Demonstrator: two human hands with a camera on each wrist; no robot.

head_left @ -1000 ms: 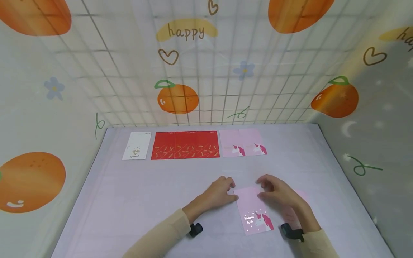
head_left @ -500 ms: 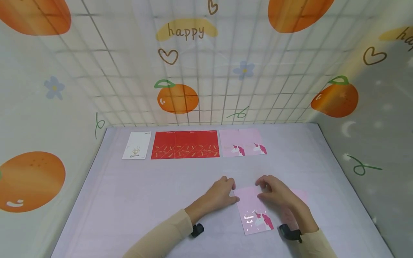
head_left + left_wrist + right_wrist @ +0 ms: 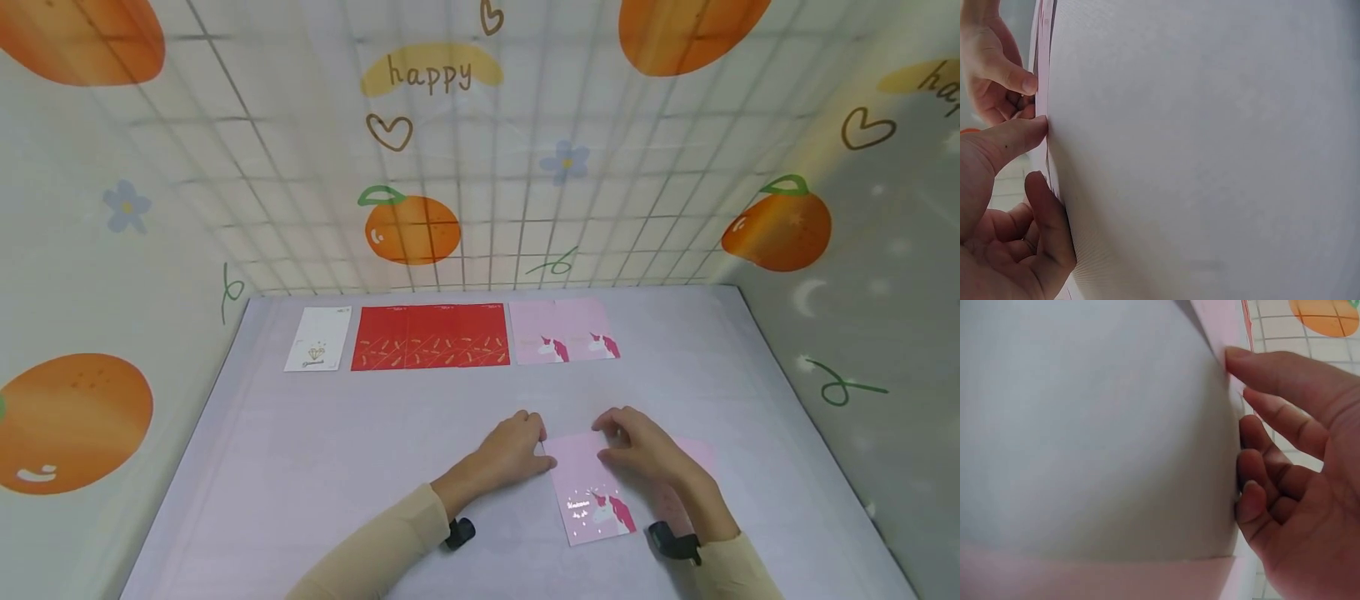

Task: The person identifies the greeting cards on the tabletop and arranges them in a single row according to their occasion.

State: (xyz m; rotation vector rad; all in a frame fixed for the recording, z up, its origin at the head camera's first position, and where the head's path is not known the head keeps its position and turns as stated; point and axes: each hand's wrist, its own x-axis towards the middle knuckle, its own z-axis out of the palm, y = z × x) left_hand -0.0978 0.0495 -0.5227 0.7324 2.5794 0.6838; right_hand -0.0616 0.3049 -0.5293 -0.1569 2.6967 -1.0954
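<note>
A pink card (image 3: pixel 581 475) with a unicorn and small sparkles lies slightly tilted before me in the head view. My left hand (image 3: pixel 510 450) is at its upper left corner, thumb on the edge and fingers curled. At the upper right my right hand (image 3: pixel 648 450) pinches the card between thumb and forefinger; the right wrist view shows that thumb (image 3: pixel 1244 362) on the pink paper, which stands a little off the table. Another pink card (image 3: pixel 699 454) lies under my right forearm, partly hidden. In the left wrist view the card (image 3: pixel 1042 103) appears edge-on as a thin strip.
Along the back of the table (image 3: pixel 337 467) runs a row: a white card (image 3: pixel 318 337) with a diamond, several red cards (image 3: pixel 431 337) edge to edge, and two pink unicorn cards (image 3: pixel 562 332). Printed curtains (image 3: pixel 480 167) enclose the table behind and at both sides.
My left hand has shifted very slightly right along the card's edge. My right hand, the card and the back row look nearly the same.
</note>
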